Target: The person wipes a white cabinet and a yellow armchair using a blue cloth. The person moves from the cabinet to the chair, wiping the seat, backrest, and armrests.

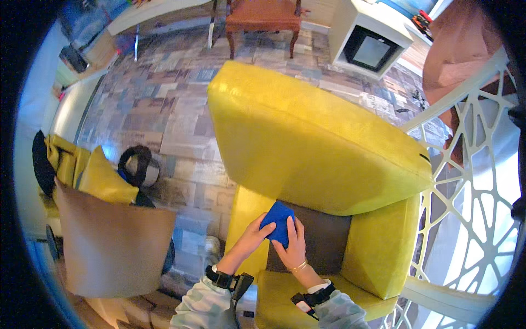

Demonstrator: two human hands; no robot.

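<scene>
A folded blue cloth [278,222] is held between both my hands, above a yellow armchair. My left hand [255,235] grips its left side, with the thumb across the top. My right hand [292,242] has hold of the right side, fingers lying over the edge. Below the cloth lies the armchair's dark brown inner seat area [322,234]. A thick yellow upholstered section [316,152] rises on the far side, and a yellow side panel [380,246] stands at the right. Black straps circle both my wrists.
A white openwork partition [468,185] runs close along the right. To the left are a tan curved panel [115,251], piled yellow pieces [102,177] and a dark-rimmed bin [139,168]. An orange-seated chair [263,18] and white cabinet [370,39] stand farther off on the patchwork floor [185,111].
</scene>
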